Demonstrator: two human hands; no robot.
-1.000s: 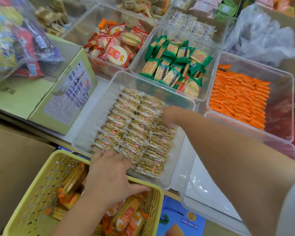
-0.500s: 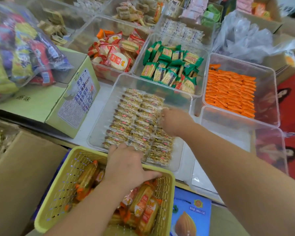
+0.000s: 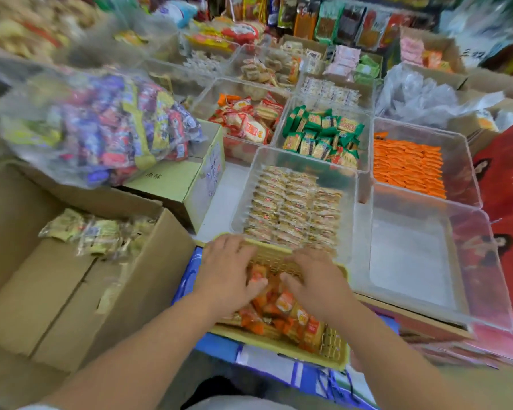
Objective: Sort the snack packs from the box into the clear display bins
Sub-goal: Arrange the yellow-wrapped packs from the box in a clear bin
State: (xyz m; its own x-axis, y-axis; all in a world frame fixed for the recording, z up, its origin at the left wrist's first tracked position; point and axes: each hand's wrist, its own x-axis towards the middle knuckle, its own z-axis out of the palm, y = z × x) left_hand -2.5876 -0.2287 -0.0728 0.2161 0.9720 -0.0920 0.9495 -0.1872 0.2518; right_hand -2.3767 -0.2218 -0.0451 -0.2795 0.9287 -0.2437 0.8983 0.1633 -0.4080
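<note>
Your left hand (image 3: 228,273) and right hand (image 3: 317,279) are bare, and both forearms are uncovered down to the lower edge. A sliver of pale sleeve (image 3: 34,407) caps your left arm. Pale cloth (image 3: 237,404) shows between your arms, too blurred to identify.

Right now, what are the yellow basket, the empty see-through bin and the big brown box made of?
The basket looks like matte yellow plastic: its walls are a moulded lattice of small holes. The bin is probably hard, glossy clear plastic: you can see through its walls, and they catch light. The box looks like dull brown cardboard, with creased, folded flaps.
</note>
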